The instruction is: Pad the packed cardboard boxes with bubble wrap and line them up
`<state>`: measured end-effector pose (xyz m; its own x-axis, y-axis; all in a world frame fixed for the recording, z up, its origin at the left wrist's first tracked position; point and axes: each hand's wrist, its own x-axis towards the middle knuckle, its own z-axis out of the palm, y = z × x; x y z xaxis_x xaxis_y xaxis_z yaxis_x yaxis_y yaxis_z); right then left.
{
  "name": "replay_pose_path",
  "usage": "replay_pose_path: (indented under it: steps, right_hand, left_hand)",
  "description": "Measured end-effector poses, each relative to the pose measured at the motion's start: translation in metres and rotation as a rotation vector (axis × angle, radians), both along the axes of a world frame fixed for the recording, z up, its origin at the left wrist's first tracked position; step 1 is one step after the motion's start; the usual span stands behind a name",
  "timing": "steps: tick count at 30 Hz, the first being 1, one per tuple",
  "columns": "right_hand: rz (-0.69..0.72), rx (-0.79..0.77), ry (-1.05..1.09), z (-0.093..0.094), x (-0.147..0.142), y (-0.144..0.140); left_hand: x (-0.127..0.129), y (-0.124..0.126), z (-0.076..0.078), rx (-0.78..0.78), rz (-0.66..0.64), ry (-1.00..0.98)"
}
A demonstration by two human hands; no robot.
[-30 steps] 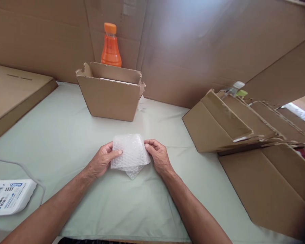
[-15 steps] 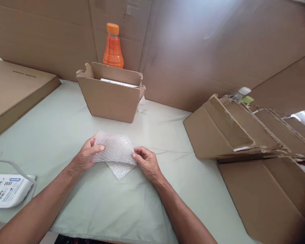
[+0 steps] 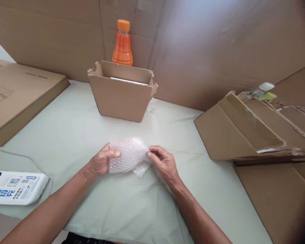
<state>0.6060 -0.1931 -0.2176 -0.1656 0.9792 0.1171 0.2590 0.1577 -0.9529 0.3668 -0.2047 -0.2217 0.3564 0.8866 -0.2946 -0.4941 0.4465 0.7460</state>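
Just in front of the open cardboard box, over the pale green cloth, a folded piece of clear bubble wrap is held. It is translucent white, crumpled, with a loose corner hanging down at its lower right. Its long axis is laid left to right. The left hand is clamped on its left edge and the right hand is pinched on its right edge. Left of the box, a white packet is printed with blue characters, too small to be read.
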Motion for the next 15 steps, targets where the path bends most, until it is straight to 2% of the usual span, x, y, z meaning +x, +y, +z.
replay_pose_path:
  steps: [5, 8, 11, 15]
  right_hand:
    - [-0.173, 0.649, -0.305, 0.052, -0.005, -0.015]
    - [-0.205, 0.892, -0.485, 0.068, -0.011, -0.021]
    - [-0.162, 0.904, -0.599, 0.062, -0.013, -0.024]
    - [0.11, 0.675, -0.621, 0.029, -0.004, -0.035]
  left_hand:
    - [0.002, -0.012, 0.022, 0.147, -0.056, -0.119]
    - [0.009, -0.026, 0.034, 0.131, -0.103, -0.18]
    - [0.015, -0.049, 0.034, -0.033, -0.011, -0.171]
    - [0.01, -0.096, 0.021, -0.203, 0.093, -0.042]
